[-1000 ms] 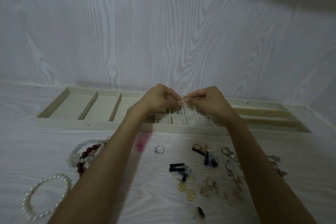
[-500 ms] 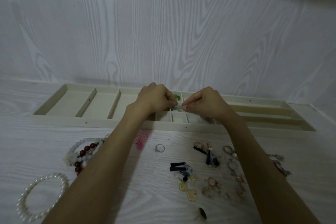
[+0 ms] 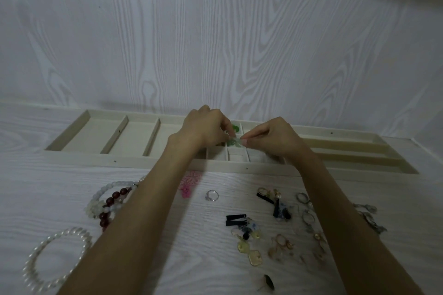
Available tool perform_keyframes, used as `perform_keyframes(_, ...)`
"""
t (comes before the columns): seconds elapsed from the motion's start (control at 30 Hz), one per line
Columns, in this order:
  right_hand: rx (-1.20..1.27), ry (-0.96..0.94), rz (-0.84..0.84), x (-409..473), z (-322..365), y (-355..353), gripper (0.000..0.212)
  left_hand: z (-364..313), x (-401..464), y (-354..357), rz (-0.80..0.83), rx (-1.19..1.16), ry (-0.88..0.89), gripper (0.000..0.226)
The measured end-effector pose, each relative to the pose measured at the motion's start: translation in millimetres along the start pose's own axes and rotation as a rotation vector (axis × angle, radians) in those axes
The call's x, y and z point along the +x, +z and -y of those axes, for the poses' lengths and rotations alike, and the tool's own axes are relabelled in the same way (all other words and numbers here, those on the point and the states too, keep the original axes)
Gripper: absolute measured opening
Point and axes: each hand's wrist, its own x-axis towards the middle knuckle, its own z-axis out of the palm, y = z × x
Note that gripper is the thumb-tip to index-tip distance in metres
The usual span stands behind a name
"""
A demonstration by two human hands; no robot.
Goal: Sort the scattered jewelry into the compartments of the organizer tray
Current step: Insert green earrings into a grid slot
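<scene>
Both hands meet over the small middle compartments of the organizer tray, which lies along the far edge of the bench against the wall. Your left hand and right hand each pinch one end of a small green piece with curled fingers; held this way, it probably hangs just above its cell so you can seat it precisely. More green shows in the cell behind, so like seems to go with like. Most jewelry is unsorted on the bench: pearl bracelet, dark red bead strand, silver ring, black bars, yellow pendants. The long left compartments look reserved for bracelets.
</scene>
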Motion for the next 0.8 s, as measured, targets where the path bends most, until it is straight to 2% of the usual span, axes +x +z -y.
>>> perform_keyframes(0.2,-0.167,-0.019,-0.045,-1,7,10,0.006,-3,-3,-3,-0.046,-0.011,-0.015,0.017)
perform_keyframes(0.37,-0.28,0.0,-0.007,0,13,3,0.023,-8,-4,-2,-0.028,0.017,-0.017,0.016)
perform_keyframes(0.47,-0.427,0.005,0.071,0,19,-4,0.027,-4,-5,-11,-0.024,-0.001,-0.028,0.028)
perform_keyframes(0.57,-0.668,-0.054,0.153,0,29,-6,0.033,-1,-5,-18,0.071,-0.002,-0.032,0.047)
perform_keyframes(0.67,-0.847,-0.12,0.234,3,35,-4,0.04,-3,-4,-13,0.167,0.036,-0.022,0.049)
perform_keyframes(0.8,-0.8,-0.139,0.225,5,37,-9,0.036,1,-1,-7,0.185,0.038,-0.037,0.051)
